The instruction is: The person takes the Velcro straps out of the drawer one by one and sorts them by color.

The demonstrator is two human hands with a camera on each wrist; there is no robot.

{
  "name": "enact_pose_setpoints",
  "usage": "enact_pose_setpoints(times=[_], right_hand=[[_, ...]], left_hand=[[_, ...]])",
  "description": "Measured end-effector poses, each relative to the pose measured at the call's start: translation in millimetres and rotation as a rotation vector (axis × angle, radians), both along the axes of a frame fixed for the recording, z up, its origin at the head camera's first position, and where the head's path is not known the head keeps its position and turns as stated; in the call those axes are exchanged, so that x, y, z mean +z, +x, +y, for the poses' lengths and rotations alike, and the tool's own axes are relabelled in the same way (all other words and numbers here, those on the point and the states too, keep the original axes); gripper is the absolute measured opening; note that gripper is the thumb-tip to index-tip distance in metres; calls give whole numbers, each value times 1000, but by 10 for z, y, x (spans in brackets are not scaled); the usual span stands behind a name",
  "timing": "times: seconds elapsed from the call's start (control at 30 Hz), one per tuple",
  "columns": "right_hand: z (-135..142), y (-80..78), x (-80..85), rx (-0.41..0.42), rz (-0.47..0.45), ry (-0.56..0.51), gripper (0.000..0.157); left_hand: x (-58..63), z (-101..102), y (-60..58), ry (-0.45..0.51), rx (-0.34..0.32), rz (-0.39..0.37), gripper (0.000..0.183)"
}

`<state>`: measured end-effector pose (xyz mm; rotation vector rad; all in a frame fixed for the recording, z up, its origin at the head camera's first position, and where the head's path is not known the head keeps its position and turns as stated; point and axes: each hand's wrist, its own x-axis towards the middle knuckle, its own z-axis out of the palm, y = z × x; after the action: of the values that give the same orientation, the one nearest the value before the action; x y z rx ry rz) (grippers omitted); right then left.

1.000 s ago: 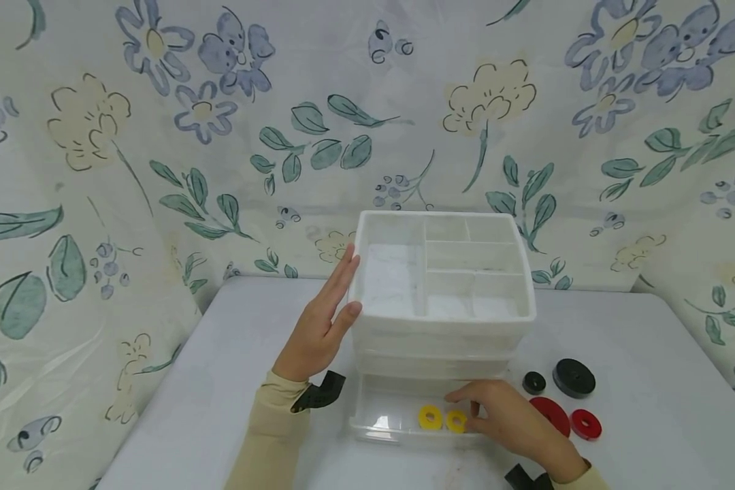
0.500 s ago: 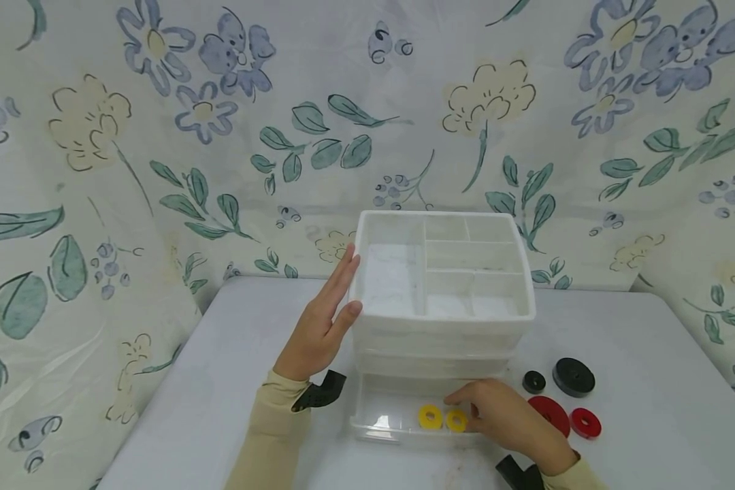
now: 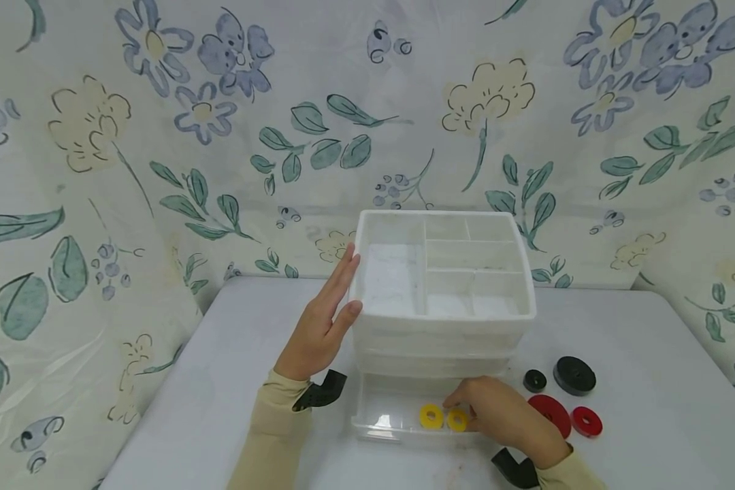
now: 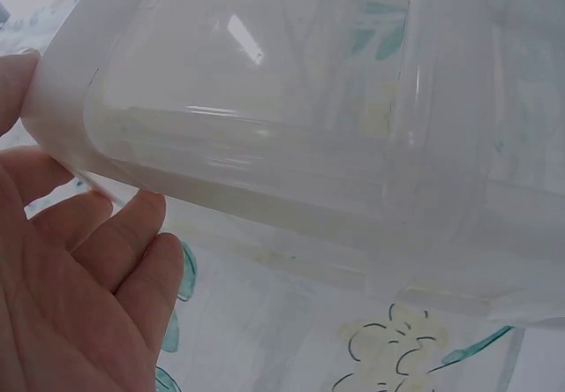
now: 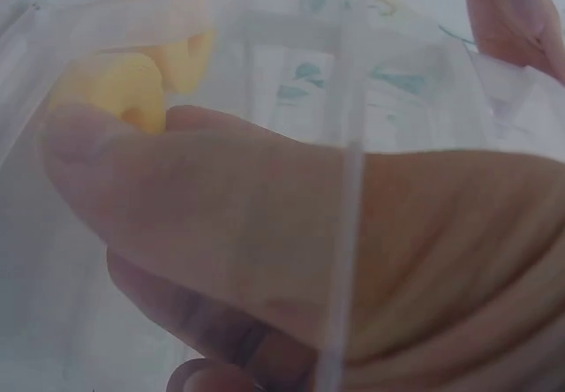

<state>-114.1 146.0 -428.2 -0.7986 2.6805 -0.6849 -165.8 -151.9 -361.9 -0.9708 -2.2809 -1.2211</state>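
A white plastic organizer box (image 3: 444, 333) has divided compartments on top and a clear drawer (image 3: 382, 408) pulled out at its base. Two thick yellow rings lie side by side toward the drawer's right: a left yellow ring (image 3: 431, 416) and a right yellow ring (image 3: 456, 420). My right hand (image 3: 502, 415) reaches into the drawer with curled fingers, pinching the right ring between thumb and index finger. In the right wrist view the thumb meets a yellow ring (image 5: 119, 87), seen through the clear drawer wall. My left hand (image 3: 312, 333) rests against the organizer's left side, its fingers straight.
Right of the drawer, on the white table (image 3: 233, 340), lie a large black disc (image 3: 574, 376), a small black disc (image 3: 534, 380), a large red disc (image 3: 550, 415) and a smaller red ring (image 3: 586, 422). A flowered cloth (image 3: 343, 102) hangs behind and beside the table.
My right hand and wrist have shifted very slightly left and up, with the fingers a little more curled at the right ring. The left hand, organizer and discs stay where they were.
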Motion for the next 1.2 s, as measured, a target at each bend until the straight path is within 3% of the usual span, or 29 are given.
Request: enact_pose_setpoints(times=[0.47, 0.8, 1.2], right_hand=[[20, 38, 5, 3, -15, -26, 27], [90, 31, 7, 8, -118, -131, 29], [152, 65, 72, -24, -83, -117, 29]], left_hand=[[6, -4, 12, -6, 12, -1, 61], [-4, -9, 11, -7, 12, -4, 60], [-7, -12, 10, -10, 15, -10, 60]])
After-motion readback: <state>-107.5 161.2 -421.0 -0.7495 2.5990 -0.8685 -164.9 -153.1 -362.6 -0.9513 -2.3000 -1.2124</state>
